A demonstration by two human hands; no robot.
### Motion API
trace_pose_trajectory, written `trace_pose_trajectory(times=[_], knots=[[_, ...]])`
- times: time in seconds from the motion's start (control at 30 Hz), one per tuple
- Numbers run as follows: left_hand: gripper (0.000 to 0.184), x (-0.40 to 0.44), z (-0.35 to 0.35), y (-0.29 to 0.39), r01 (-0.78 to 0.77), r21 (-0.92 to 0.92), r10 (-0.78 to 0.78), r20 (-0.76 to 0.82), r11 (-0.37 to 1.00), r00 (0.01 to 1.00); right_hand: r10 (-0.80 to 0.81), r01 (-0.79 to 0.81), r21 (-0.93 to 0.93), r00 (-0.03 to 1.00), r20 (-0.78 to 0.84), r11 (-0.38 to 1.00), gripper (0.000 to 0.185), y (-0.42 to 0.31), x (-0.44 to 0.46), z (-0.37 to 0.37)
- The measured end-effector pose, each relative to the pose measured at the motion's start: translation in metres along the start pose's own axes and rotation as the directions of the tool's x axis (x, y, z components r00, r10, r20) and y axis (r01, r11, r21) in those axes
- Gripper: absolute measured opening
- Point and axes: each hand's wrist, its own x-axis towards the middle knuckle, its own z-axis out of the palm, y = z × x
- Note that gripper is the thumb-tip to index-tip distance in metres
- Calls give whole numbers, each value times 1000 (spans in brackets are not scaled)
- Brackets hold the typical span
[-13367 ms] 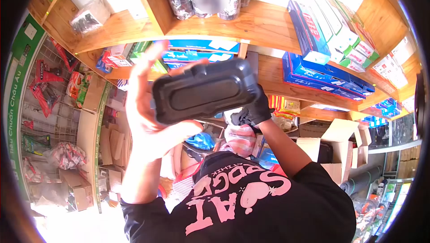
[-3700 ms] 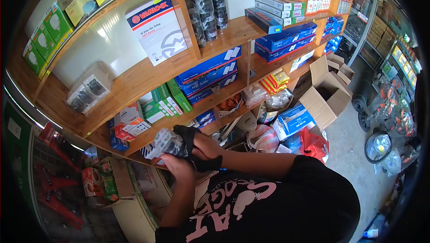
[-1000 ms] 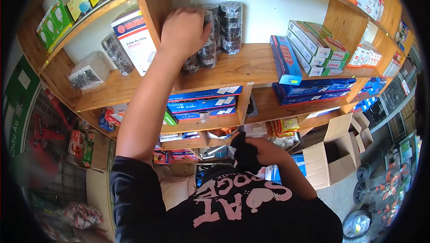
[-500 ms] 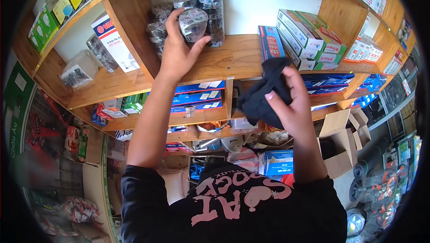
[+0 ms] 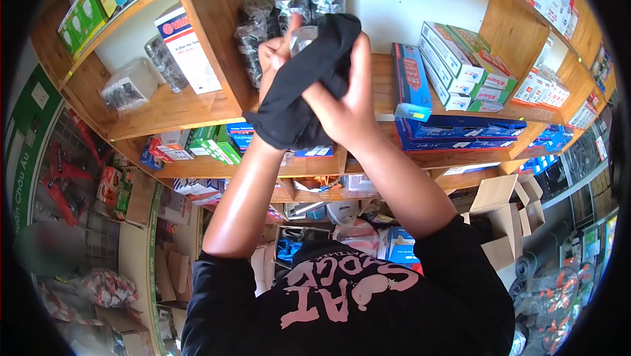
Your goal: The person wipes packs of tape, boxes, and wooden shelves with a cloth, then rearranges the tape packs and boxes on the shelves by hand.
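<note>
My right hand point(image 5: 345, 110) grips a bunched black cloth point(image 5: 299, 87), its thumb and fingers closed on it. The cloth lies across the front of my left hand point(image 5: 279, 50), covering most of the palm and wrist. Between the left fingers and the cloth shows part of a clear-wrapped roll point(image 5: 303, 39), apparently black tape, which the left hand holds. Right behind it, several more plastic-wrapped dark rolls point(image 5: 292, 4) stand in stacks on the wooden shelf point(image 5: 381, 80).
A blue box point(image 5: 412, 83) juts over the shelf edge, beside stacked green-and-white boxes point(image 5: 467, 67). A wooden divider point(image 5: 213, 34) stands on the left, with a white-and-red box point(image 5: 187, 54) beyond it. Below are blue boxes point(image 5: 460, 134) and an open carton point(image 5: 499, 215).
My right hand has carried the black cloth left and up to the wrapped roll in my left hand. The left hand has turned, and the blue box now protrudes further forward.
</note>
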Motion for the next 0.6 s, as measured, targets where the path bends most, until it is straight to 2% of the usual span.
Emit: trace_pose_trajectory(times=[0.03, 0.07, 0.13, 0.2, 0.27, 0.3, 0.33, 0.37, 0.4, 0.47, 0.5, 0.53, 0.6], knots=[[65, -6, 5, 11, -269, 523, 259, 94, 809, 961, 68, -68, 52, 998, -12, 996, 59, 4, 1, 3], [67, -17, 14, 20, -288, 583, 299, 80, 760, 951, 136, -133, 107, 991, -21, 985, 61, 8, 2, 6], [71, -39, 32, 39, -303, 698, 378, 51, 648, 924, 110, -88, 138, 981, -162, 987, 49, 21, -1, 9], [74, -60, 11, 49, -356, 910, 246, 303, 212, 921, 207, -123, 299, 940, -270, 946, 40, 19, 4, 5], [76, -86, 9, 35, -116, 787, 103, 66, 607, 992, 316, -216, 328, 903, -290, 920, 23, 34, -1, 0], [78, -92, 12, 37, -40, 787, 64, 1, 616, 998, 376, -251, 392, 882, -283, 885, 24, 49, -9, -1], [80, -93, 11, 38, -96, 840, 135, 27, 535, 991, 432, -283, 453, 862, -266, 845, 25, 55, -12, 2], [79, -91, 5, 38, -52, 796, 115, -22, 603, 993, 447, -301, 503, 872, -199, 810, 35, 57, -13, 1], [79, -88, -2, 36, -13, 744, 94, -68, 668, 993, 378, -269, 405, 900, -218, 874, 38, 61, -16, 8], [74, -78, -10, 40, -127, 726, 216, -30, 676, 976, 224, -179, 198, 945, -237, 964, 42, 61, -23, 31], [67, -70, -8, 44, -155, 680, 257, -51, 717, 965, 180, -173, 60, 976, -123, 983, 49, 60, -35, 36], [62, -63, -4, 52, -147, 575, 242, -92, 805, 966, 208, -185, 172, 970, -128, 968, 48, 51, -47, 49], [60, -56, -3, 65, -75, 385, 133, -126, 920, 983, 28, -23, -118, 999, 39, 993, 49, 35, -52, 54]])
